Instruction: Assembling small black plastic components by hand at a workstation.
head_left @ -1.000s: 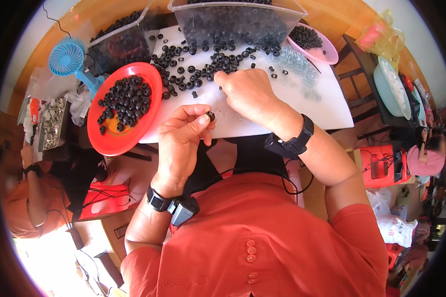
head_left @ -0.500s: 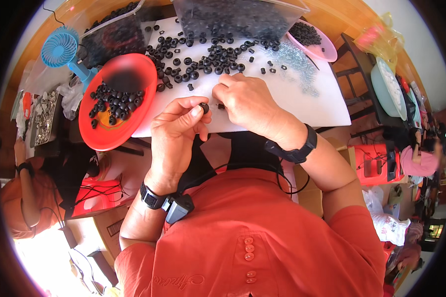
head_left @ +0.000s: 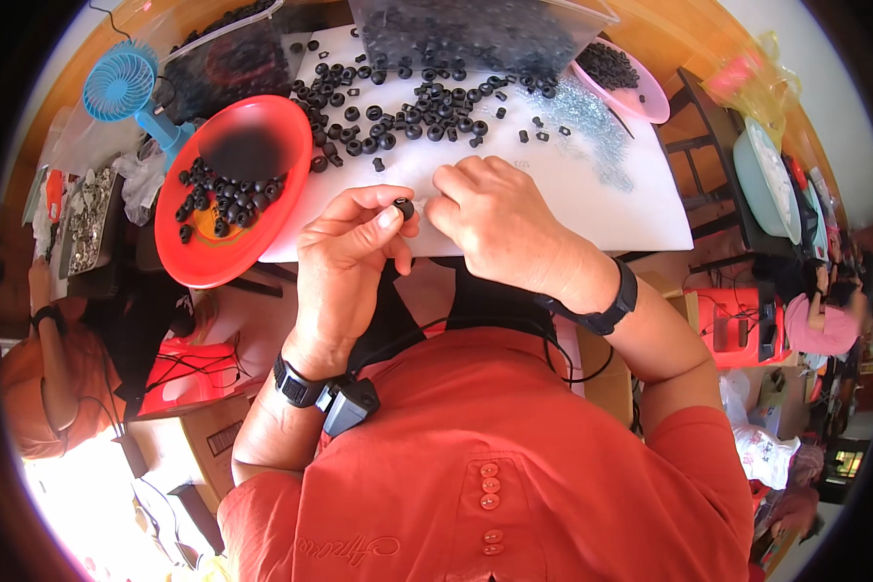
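A red plate (head_left: 225, 254) is sitting at the left of the tabletop (head_left: 592, 209), holding a heap of black rings in its far half. Clear tubs (head_left: 475, 24) at the far edge are holding more dark parts, and a pink dish (head_left: 640, 92) at the far right is carrying a small pile. Loose black rings (head_left: 407, 107) are lying scattered across the white sheet. The left hand (head_left: 349, 262) is pinching one small black ring (head_left: 404, 207) between thumb and forefinger, its hole facing up and to the right. The right hand (head_left: 500, 228) is curling shut just beside it, fingertips meeting the ring; whether it is gripping anything, I cannot tell.
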{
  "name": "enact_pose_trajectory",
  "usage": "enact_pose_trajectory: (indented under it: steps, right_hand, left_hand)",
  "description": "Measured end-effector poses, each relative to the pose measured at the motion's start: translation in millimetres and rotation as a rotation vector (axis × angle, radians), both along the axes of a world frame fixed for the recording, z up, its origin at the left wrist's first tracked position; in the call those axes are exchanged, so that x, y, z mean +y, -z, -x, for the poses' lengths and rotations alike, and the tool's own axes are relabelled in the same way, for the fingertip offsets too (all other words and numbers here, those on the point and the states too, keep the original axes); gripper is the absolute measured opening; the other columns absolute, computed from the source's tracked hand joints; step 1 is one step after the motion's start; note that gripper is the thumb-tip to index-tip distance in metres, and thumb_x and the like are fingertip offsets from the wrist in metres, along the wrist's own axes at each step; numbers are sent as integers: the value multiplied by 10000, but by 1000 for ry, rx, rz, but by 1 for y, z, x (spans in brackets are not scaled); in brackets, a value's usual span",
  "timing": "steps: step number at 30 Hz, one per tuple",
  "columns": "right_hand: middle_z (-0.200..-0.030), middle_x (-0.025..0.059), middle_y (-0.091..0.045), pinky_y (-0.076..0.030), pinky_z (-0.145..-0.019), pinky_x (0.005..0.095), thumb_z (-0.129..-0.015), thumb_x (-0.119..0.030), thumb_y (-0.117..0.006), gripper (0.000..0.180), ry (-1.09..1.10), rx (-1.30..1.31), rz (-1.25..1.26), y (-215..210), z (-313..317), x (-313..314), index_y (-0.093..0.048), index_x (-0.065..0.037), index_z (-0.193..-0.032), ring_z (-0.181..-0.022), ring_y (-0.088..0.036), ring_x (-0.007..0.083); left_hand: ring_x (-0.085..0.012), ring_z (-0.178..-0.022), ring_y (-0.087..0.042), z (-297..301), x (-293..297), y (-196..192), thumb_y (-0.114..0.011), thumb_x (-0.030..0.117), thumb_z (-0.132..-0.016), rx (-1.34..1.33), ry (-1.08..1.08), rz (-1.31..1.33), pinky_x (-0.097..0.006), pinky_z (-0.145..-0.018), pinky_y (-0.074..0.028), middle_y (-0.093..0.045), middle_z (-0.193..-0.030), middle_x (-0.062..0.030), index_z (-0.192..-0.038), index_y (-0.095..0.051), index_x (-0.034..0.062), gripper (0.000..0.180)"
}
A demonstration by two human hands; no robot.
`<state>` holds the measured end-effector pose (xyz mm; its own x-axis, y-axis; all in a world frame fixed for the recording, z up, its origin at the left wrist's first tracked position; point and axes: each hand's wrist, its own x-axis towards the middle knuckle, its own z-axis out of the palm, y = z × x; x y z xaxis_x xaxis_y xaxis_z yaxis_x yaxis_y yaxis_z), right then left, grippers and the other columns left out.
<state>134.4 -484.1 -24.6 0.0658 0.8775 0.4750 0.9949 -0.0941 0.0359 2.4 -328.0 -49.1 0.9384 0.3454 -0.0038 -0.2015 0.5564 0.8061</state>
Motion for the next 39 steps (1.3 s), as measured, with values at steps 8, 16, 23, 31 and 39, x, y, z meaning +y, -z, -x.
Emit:
enact_pose_trajectory:
  steps: [8,16,23,31,39]
  right_hand:
    - [-861,94,-630,-501,-763,387,-786,-108,-624,84,48,52,98,-7,6,-1,-673,-39,-788,-880,-633,274]
    - [-826,100,-595,-502,-706,427,-762,-48,-656,58,177,154,45,-10,0,-5,-636,-46,-817,-797,-622,309]
    - [-829,89,-656,-514,-708,408,-767,-86,-698,41,350,84,-53,4,-26,-9,-676,-55,-781,-836,-660,286]
    - [-813,91,-633,-515,-727,416,-769,-32,-670,29,319,157,-65,4,-28,-14,-670,-45,-795,-826,-635,310]
    - [-866,102,-616,-512,-796,410,-744,-35,-628,66,231,88,35,-2,-29,-20,-650,-33,-806,-897,-627,307]
  left_hand:
    - [-173,-823,-657,1,-1,-3,-672,48,-963,38,4,-31,-280,-621,-520,-702,-968,-135,-1146,-673,-56,211]
    - [-161,-818,-650,3,-4,-2,-675,29,-956,36,7,-43,-265,-618,-514,-706,-971,-128,-1131,-686,-55,195]
    - [-164,-757,-613,1,-6,-8,-667,72,-965,94,-4,-152,-268,-634,-493,-686,-960,-146,-1192,-657,-77,272]
    - [-112,-744,-597,-10,-15,-27,-651,-6,-947,31,-5,-192,-243,-623,-489,-693,-947,-83,-1149,-708,-41,213]
    - [-106,-711,-582,-42,-21,-9,-676,-5,-926,83,62,-141,-240,-620,-482,-683,-894,-58,-1115,-705,-44,195]
